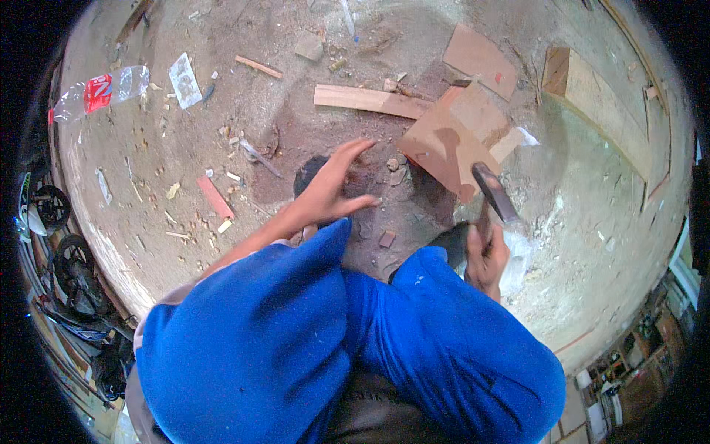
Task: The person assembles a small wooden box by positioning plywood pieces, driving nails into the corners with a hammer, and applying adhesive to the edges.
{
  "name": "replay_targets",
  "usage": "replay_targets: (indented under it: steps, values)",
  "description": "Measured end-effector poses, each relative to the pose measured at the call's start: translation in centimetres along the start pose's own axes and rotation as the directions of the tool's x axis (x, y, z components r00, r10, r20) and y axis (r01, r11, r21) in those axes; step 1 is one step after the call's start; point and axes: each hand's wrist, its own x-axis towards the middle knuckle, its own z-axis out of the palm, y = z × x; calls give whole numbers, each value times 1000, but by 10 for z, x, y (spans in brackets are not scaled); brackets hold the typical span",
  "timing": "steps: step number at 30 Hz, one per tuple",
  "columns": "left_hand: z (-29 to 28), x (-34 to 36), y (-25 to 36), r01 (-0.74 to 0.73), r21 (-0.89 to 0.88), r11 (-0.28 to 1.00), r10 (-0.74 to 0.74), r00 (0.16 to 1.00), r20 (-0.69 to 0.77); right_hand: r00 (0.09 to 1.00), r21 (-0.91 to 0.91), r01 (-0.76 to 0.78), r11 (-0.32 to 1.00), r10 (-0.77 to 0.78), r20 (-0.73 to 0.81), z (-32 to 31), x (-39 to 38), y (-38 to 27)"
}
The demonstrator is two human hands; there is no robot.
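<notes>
My right hand (488, 259) grips the handle of a hammer, whose dark metal head (495, 194) is raised over the near right edge of a joined wooden piece (447, 140). That piece is made of flat reddish-brown boards and stands on the ground in front of my knees. My left hand (333, 185) is held out left of the wooden piece, thumb and fingers apart, with nothing in it. Small stones (394, 166) lie between my left hand and the boards. My bent knees in blue trousers (251, 333) fill the lower part.
A long wood strip (370, 100) lies beyond the boards, beside a flat brown panel (481, 59). At the right lies a thick timber beam (599, 111). A clear plastic bottle (126, 85) lies far left. Wood scraps (214, 196) litter the dirt floor. Motorbikes (74, 274) stand at the left edge.
</notes>
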Motion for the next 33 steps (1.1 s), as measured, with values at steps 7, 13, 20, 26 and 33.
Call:
replay_targets:
  steps: [7, 13, 20, 26, 33]
  values:
    - [20, 53, 19, -157, -47, 986, 145, 968, -207, 1000, 35, 20, 999, -20, -19, 16, 1, 12]
    - [30, 63, 8, -221, 88, 971, 234, 954, -186, 994, 35, 78, 996, -75, -79, 29, -1, 20]
    - [41, 65, 2, -220, -52, 974, 200, 947, -250, 914, -304, 220, 927, -305, -268, 50, 20, 30]
    - [36, 67, -5, -130, -139, 982, 124, 991, -53, 919, -204, 188, 961, -246, -309, 53, 36, 34]
    - [40, 97, 3, -169, -177, 970, 142, 977, -159, 951, -56, 1, 998, -18, -309, 27, 62, 6]
